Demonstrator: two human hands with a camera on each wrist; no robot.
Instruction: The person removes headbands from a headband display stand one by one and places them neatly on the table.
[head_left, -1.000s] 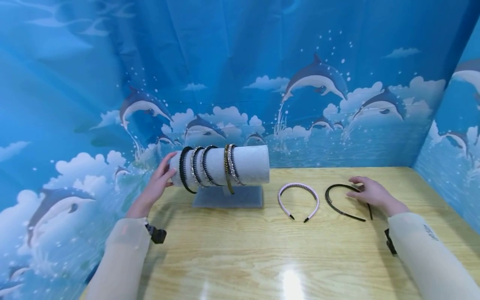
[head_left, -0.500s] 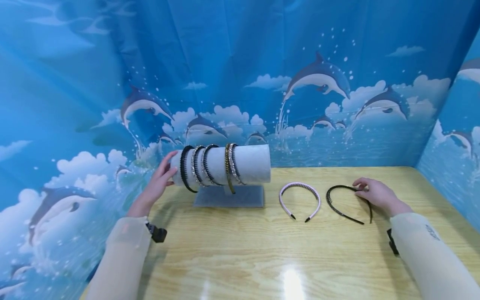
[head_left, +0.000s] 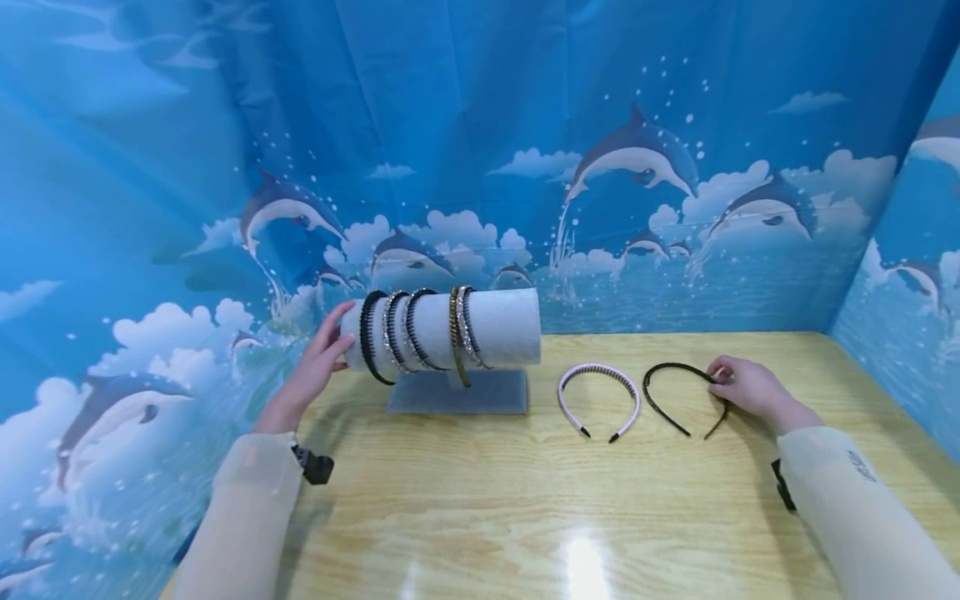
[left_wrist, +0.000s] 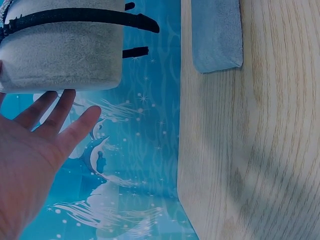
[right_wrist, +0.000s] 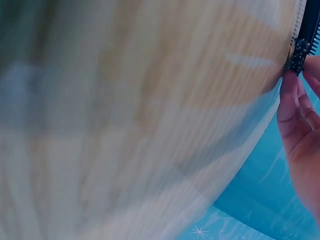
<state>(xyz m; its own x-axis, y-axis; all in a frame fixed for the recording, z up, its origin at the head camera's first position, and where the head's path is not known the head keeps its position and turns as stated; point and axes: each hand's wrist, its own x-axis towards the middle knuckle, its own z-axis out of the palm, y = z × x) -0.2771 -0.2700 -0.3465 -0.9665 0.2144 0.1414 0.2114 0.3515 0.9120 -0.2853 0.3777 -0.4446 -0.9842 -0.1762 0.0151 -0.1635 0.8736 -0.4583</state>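
My left hand (head_left: 311, 367) rests at the left end of a grey plush headband display roll (head_left: 508, 327). Its fingers are fairly straight against that end in the left wrist view. Several headbands sit around the roll: a plain black headband (left_wrist: 80, 16) nearest the hand, dark ones with glittery stones, and a gold one (head_left: 455, 333). At the right, my right hand (head_left: 753, 392) pinches the side of a black headband (head_left: 677, 365) between thumb and fingers. Dark, speckled material shows at the pinch in the right wrist view, where most of the headband is out of frame.
A pink headband (head_left: 597, 368) lies on the wooden table (head_left: 480, 492) between the roll and the black headband, its tips toward me. The roll stands on a flat grey base (head_left: 487, 396). A blue dolphin-print curtain (head_left: 465, 167) closes off the back and sides.
My right hand has closed its grip on the black headband and turned it, so its tips now point more toward me and lie further left. My left hand stays at the roll.
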